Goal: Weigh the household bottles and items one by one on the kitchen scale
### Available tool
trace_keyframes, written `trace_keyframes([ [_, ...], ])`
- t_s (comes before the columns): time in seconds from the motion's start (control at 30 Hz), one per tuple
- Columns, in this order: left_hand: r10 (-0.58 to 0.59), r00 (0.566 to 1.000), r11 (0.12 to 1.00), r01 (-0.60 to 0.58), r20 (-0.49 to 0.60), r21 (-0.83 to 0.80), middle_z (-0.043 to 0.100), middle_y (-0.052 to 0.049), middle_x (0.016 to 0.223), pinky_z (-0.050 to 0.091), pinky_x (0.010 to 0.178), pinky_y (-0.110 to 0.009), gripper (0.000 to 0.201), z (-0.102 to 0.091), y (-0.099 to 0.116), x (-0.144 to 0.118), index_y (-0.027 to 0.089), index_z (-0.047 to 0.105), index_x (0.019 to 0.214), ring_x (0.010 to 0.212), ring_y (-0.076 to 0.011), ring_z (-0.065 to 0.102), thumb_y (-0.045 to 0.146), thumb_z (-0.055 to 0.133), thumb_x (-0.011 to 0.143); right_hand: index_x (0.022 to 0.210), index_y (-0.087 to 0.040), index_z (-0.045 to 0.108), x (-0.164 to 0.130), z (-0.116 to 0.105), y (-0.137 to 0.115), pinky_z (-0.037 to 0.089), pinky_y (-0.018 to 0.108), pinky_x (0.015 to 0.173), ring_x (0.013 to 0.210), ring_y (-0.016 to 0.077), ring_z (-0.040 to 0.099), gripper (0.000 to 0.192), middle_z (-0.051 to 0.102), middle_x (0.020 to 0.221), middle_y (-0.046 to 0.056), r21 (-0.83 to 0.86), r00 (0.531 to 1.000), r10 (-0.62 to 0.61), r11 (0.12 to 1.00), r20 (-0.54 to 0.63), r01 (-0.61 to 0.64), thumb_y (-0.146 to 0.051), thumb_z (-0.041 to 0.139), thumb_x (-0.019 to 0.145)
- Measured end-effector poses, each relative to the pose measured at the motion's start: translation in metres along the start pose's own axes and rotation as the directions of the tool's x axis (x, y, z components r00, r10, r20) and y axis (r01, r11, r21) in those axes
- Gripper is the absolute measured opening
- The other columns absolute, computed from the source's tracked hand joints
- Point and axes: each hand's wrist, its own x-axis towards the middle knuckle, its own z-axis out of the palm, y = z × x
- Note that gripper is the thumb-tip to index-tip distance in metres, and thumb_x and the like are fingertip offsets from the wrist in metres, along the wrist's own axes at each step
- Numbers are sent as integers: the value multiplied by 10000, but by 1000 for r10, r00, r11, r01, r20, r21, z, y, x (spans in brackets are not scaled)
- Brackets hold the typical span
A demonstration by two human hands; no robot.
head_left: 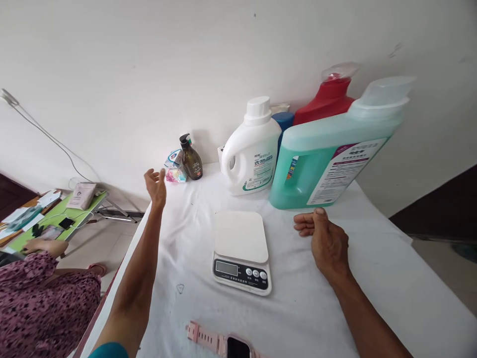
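My left hand (155, 187) is raised near the table's left edge with its fingers apart, holding nothing. Nearest to it are a dark pump bottle (192, 161) and a small blue-and-pink packet (176, 173). On the other side, my right hand (328, 241) is open and empty, thumb up, just in front of the big jug of green liquid (298, 186). Between my hands a white kitchen scale (241, 238) lies flat with a bare platform and a blank display. Behind it stands a white detergent bottle (253, 154) with a handle.
A red bottle (324, 102) and a blue cap (283, 119) show behind the jug, against the wall. A pink-strapped watch (238, 346) lies at the front edge. To the left, a person in a patterned garment (48, 303) sits by a green table (87, 206).
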Motion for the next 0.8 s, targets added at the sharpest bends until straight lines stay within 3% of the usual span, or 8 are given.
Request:
trace_keyframes([
  [0.1, 56, 994, 963, -79, 95, 258, 426, -270, 1596, 395, 1224, -474, 866, 31, -8, -1, 143, 382, 1548, 1518, -358, 430, 425, 822, 857, 781, -178, 731, -1, 0, -1, 534, 451, 815, 707, 272, 662, 887, 745, 784, 152, -10, 1000, 7, 1000, 0, -7, -954, 307, 853],
  [0.2, 25, 981, 900, -107, 194, 423, 344, -283, 1672, 301, 1281, -540, 971, 48, -5, 17, 124, 307, 1608, 1597, -404, 302, 481, 808, 857, 792, -173, 735, -1, 0, -1, 534, 451, 814, 713, 270, 660, 883, 748, 793, 151, -16, 1000, 10, 1000, -5, -10, -945, 310, 865],
  [0.37, -29, 971, 826, -111, 239, 553, 456, -238, 1614, 356, 1240, -519, 771, 61, -1, 40, 158, 421, 1534, 1539, -362, 416, 474, 723, 900, 762, -185, 730, 0, -1, -1, 541, 449, 781, 691, 267, 657, 864, 742, 758, 143, -3, 1000, -9, 1000, -14, 9, -937, 321, 878],
  [0.47, -54, 973, 811, -89, 225, 578, 552, -242, 1514, 378, 1205, -546, 669, 63, 0, 43, 166, 539, 1413, 1499, -401, 454, 471, 749, 856, 736, -210, 724, 1, 0, 1, 548, 451, 761, 673, 262, 657, 843, 736, 731, 127, 7, 999, -49, 999, -17, 49, -934, 321, 886],
  [0.63, -25, 973, 816, -111, 228, 568, 553, -237, 1534, 372, 1196, -546, 702, 68, 5, 47, 186, 541, 1401, 1481, -409, 480, 433, 786, 791, 742, -220, 731, 2, 0, 5, 560, 443, 757, 676, 252, 659, 837, 742, 754, 123, 3, 997, -70, 998, -17, 70, -932, 319, 895],
  [0.8, 18, 977, 835, -131, 212, 534, 717, -230, 1258, 442, 1110, -566, 458, 70, 11, 55, 181, 630, 1158, 1279, -429, 641, 318, 783, 749, 746, -215, 722, 3, 0, 4, 555, 425, 736, 673, 246, 651, 819, 736, 753, 111, 15, 998, -57, 998, -8, 57, -939, 362, 877],
])
